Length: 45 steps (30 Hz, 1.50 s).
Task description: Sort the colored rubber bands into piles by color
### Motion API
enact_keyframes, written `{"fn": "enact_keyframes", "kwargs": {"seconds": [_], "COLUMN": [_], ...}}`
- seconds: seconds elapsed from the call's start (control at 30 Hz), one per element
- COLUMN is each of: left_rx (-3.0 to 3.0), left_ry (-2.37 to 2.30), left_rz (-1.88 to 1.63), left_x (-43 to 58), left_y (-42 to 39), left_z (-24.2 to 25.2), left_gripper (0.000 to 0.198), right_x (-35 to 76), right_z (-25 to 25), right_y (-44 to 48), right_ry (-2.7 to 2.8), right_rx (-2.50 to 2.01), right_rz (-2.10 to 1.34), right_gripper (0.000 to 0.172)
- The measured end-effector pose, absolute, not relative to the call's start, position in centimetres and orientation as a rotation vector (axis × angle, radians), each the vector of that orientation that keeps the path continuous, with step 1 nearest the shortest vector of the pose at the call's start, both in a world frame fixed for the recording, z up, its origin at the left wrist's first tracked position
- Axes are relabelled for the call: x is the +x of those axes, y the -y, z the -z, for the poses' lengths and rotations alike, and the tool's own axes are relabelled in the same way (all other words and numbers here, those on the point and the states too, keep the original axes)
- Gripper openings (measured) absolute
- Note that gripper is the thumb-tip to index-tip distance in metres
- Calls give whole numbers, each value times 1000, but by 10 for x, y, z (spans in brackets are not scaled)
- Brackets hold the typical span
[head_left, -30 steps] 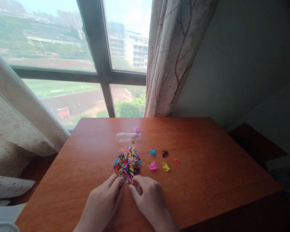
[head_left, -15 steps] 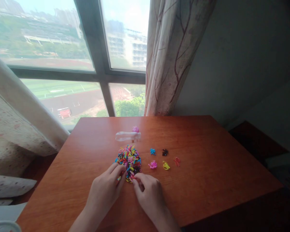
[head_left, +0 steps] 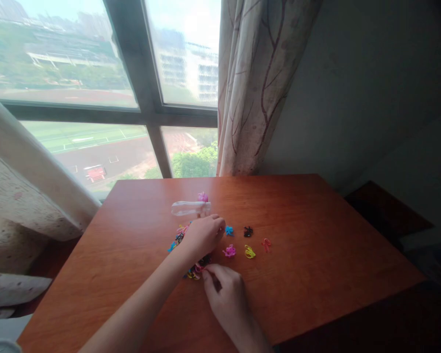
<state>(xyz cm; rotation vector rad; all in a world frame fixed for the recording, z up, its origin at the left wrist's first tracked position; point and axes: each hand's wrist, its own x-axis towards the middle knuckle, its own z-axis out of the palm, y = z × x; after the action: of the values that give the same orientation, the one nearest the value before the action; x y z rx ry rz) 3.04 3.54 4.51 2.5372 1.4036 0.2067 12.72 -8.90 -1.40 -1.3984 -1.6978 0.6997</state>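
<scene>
Head view: the left hand (head_left: 203, 236) lies loosely curled over the band pile (head_left: 177, 239) on the table (head_left: 316, 245), fingertips just beside a blue cluster (head_left: 229, 230), its hold hidden, while the right hand (head_left: 226, 296) pinches at the pile's near edge, whether on a band I cannot tell.

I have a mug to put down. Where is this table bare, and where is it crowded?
Bare wood: the right half of the table, from the red bunch to the right edge; also the strip left of the mixed pile. Crowded: the middle, where the left hand, right hand, other small bunches and clear bottle sit.
</scene>
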Motion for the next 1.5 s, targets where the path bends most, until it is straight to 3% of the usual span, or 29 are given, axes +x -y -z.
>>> {"fn": "enact_keyframes", "kwargs": {"seconds": [0.43,0.8,1.0,1.3,1.5], "left_rx": [2493,2462,2425,2324,2269], "left_ry": [-1521,-1544,-1537,-1562,-1563], "left_rz": [-270,-806,-848,-821,-766], "left_x": [9,-44,-58,-58,-59], "left_y": [-14,76,94,92,91], "left_z": [-52,-11,0,1,3], "left_gripper": [15,16,19,21,19], "right_x": [133,259,282,271,219], "right_z": [14,32,39,31,25], "right_y": [92,71,67,73,86], "right_ry": [1628,1521,1614,1507,1689], "right_rx": [-1390,-1710,-1828,-1767,-1654], "right_rz": [-636,-142,-71,-60,-293], "right_gripper": [17,36,40,33,20]}}
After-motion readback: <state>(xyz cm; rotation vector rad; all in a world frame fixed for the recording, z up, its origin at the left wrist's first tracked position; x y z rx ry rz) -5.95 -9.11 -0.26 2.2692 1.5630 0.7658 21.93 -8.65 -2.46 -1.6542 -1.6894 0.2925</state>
